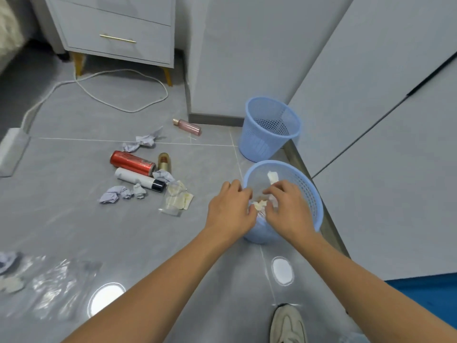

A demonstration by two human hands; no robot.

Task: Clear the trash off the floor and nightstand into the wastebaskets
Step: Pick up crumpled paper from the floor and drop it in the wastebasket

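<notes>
Head view: I have both hands over the near basket [312, 194], by the wall. To do this step well, I judge the scraps must be let go well inside the rim, not at its edge. My left hand [231, 209] and right hand [286, 206] are curled, fingertips pinching a pale, crumpled scrap [259, 205] between them above the opening. A far basket [269, 127] stands just beyond. Left on the floor [74, 231]: can [132, 162], white bottle [139, 179], pink bottle [188, 126], paper wads [112, 194], clear bags [176, 199].
</notes>
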